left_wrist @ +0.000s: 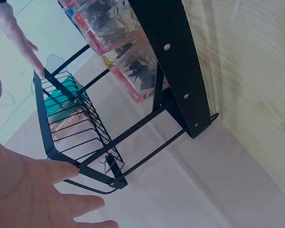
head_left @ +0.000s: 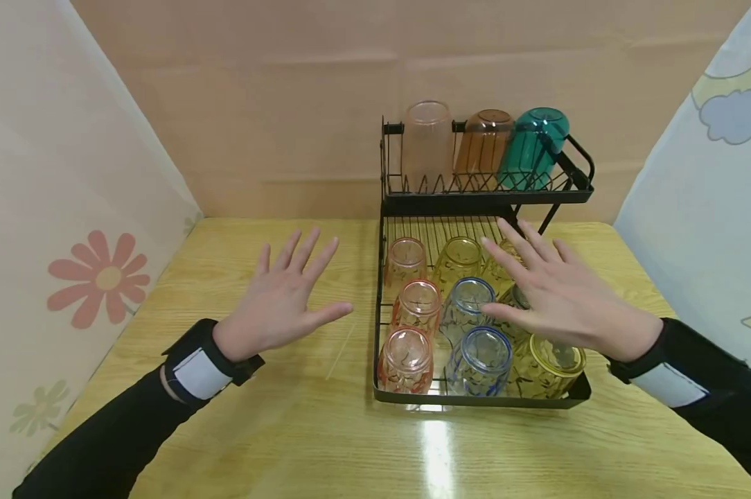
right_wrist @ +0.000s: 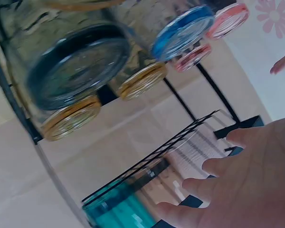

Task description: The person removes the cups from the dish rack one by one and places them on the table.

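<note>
The left grip (head_left: 282,301) hovers flat and released over the bare middle of the wooden counter (head_left: 276,430), fingers spread, holding nothing; it lies just left of the black two-tier dish rack (head_left: 475,400), which stands toward the counter's back right corner; the right grip (head_left: 556,294) is likewise released, fingers straight and splayed, held above the right side of the rack's lower tier, whether it touches the glasses beneath cannot be told; on that lower tier upturned glasses stand in rows, a pink glass (head_left: 405,360) at the front left corner, a blue glass (head_left: 480,360) just beside it in the middle, a yellow glass (head_left: 546,367) at the front right, just under the right wrist; behind them come more pink, blue and yellow glasses, partly hidden by the right grip; on the upper tier three taller cups rest upside down, a pale pink cup (head_left: 427,145) at the left, a brown cup (head_left: 484,149) in the middle, and a teal cup (head_left: 533,147) tilted at the right end; both forearms wear black sleeves with white-patched wrist bands.
</note>
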Available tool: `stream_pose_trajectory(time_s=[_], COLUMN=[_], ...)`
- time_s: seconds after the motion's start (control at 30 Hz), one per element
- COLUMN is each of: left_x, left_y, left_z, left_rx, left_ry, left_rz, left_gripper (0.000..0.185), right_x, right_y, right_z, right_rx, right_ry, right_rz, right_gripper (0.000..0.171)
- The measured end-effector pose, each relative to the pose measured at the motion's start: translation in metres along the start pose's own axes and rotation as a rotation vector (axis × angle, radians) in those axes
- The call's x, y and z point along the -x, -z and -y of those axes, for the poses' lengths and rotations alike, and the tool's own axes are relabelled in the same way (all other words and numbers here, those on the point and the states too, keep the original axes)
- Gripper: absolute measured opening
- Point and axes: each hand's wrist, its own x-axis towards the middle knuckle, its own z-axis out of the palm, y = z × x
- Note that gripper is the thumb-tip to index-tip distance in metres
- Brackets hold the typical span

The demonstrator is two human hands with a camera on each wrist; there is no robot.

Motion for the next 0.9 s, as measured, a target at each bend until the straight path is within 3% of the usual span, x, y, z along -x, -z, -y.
stream_pose_trajectory(time_s=[0.43,0.67,0.9], left_x=[0.008,0.021,0.036], left_y=[-0.013,-0.023,-0.040], left_z=[0.001,0.005,0.002], left_rx=[0.033,0.072,0.149], left_ry=[-0.001,0.027,0.045], left_rz=[0.015,0.021,0.048], left_gripper=[0.092,0.092,0.089], right_x=[-0.028,-0.040,-0.044], right_y=[-0.005,-0.013,-0.023], right_z=[0.046,0.077,0.099], right_rx=[0.055,0.061,0.059], right_ry=[0.233,0.395,0.491], right_rz=[0.039,0.042,0.090], right_gripper=[0.091,0.090,0.087])
